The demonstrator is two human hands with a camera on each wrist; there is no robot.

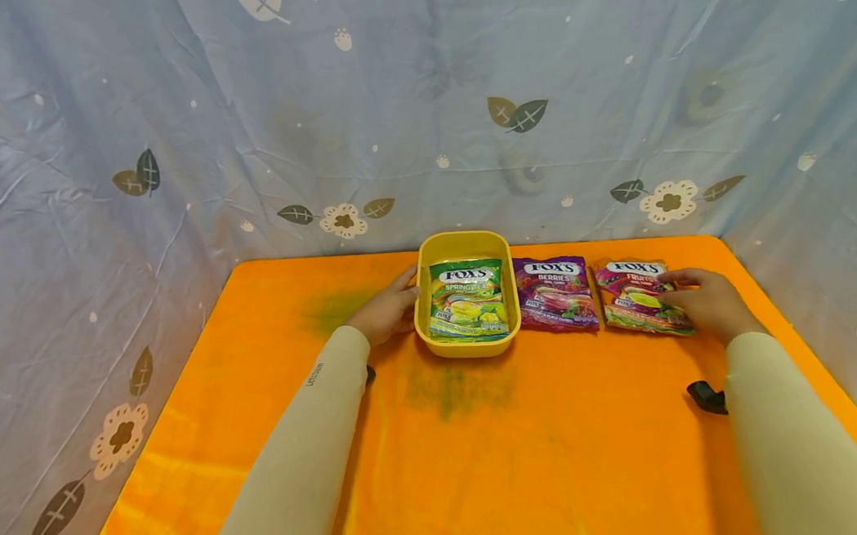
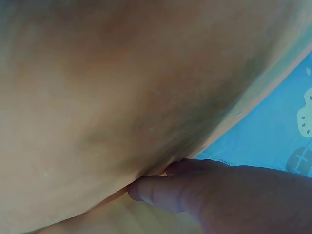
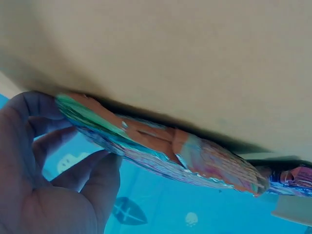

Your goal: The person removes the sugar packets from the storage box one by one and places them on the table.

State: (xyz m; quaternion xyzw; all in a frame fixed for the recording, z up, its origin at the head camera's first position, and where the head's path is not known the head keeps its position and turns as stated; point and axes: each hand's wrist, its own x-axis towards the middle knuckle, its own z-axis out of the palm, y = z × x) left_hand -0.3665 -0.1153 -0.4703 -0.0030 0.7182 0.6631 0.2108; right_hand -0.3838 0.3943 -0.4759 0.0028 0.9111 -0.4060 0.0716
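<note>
On the orange table [image 1: 550, 447], I see right hand [image 1: 713, 304] pinching candy bag [image 1: 636, 301]; left hand [image 1: 385, 311] touches tub [image 1: 468, 350], grip I can't tell.

The person wears smooth, close-fitting long sleeves in plain pale cream, 1 on each arm. The left sleeve [image 1: 307, 440] bears 1 short line of small dark lettering [image 1: 315, 374] along the forearm; the right sleeve [image 1: 793, 453] shows plain fabric. Both cuffs end at the wrist, leaving the left hand [image 1: 385, 310] and right hand [image 1: 713, 304] bare.
</note>
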